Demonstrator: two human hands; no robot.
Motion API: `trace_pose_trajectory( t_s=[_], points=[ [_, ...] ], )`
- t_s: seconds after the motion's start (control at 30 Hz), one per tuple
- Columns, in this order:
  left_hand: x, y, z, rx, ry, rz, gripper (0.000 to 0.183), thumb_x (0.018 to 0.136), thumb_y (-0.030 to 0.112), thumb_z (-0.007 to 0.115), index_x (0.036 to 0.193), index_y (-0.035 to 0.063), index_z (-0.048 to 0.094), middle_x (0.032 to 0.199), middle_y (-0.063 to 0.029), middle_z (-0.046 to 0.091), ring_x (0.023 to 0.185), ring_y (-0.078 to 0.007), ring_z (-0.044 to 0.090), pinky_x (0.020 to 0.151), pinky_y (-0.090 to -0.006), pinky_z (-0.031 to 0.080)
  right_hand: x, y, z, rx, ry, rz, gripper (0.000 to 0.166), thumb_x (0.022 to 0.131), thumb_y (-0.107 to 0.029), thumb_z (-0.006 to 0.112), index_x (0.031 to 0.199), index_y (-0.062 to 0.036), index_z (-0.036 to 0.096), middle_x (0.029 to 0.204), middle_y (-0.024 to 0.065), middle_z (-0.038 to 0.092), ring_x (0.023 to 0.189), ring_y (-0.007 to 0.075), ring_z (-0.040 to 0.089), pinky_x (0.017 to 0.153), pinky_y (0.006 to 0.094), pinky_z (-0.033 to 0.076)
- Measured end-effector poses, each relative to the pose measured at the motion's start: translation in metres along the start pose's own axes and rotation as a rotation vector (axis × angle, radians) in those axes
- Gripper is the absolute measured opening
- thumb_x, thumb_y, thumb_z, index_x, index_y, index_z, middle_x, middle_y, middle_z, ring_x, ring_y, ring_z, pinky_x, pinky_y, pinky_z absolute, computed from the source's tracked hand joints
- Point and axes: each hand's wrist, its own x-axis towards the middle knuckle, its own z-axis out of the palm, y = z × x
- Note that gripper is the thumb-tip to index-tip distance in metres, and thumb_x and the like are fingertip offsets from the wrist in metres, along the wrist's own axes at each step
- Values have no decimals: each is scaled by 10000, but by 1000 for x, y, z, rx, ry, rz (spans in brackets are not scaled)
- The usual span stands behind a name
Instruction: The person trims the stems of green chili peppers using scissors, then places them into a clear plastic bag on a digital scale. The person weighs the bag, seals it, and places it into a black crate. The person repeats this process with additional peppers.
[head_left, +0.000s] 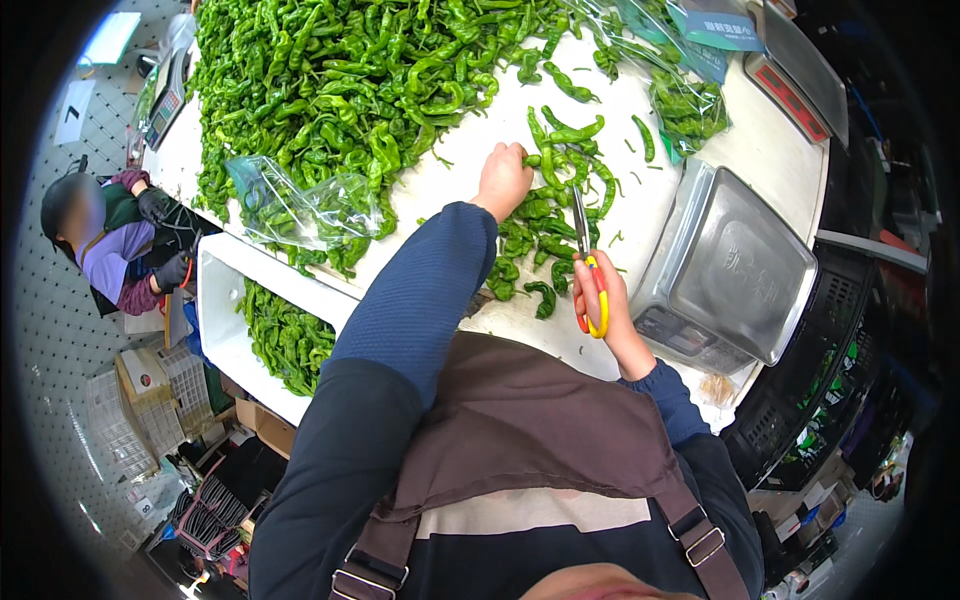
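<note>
My left hand (504, 180) is closed around a green pepper (532, 160), whose end pokes out beyond the fingers. Scissors (580, 217) with yellow and red handles are in my right hand (609, 304). Their blades point away from me, tips over a loose cluster of wrinkled green peppers (551, 225) on the white tabletop (480, 142). The blades look nearly closed. Cut stem bits lie scattered around the cluster. Beyond my left hand rises a large heap of green peppers (337, 90).
A digital scale (739, 270) with a metal pan stands at right. Bagged peppers (690, 112) and another scale (795, 90) sit behind it. Clear plastic film (300, 202) lies on the heap. Left are a white foam box (217, 300) of peppers and a gloved person (124, 240).
</note>
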Motion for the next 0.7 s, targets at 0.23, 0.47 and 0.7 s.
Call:
trace_pose_trajectory(
  t_s=[0.23,0.47,0.7],
  points=[
    [-35,5,-25,-43,194,104,215,844,100,675,1038,29,617,948,-153,554,843,-348,578,760,-430,475,20,-12,-10,-168,-3,-108,385,969,-336,651,1173,-29,539,716,107,617,525,207,602,503,317,483],
    [-51,0,-34,-173,162,-40,248,851,137,694,1047,3,626,866,-125,540,743,-273,553,687,-390,471,19,-33,-17,-150,-94,79,474,983,-424,605,1211,-14,535,769,95,627,646,183,641,602,323,529],
    [-68,14,-43,-181,102,-67,270,835,132,702,1053,-8,627,837,-116,534,711,-254,543,666,-379,467,-9,-21,-9,58,-233,170,458,991,-438,590,1217,-44,531,824,93,623,631,165,617,587,303,509]
  ],
)
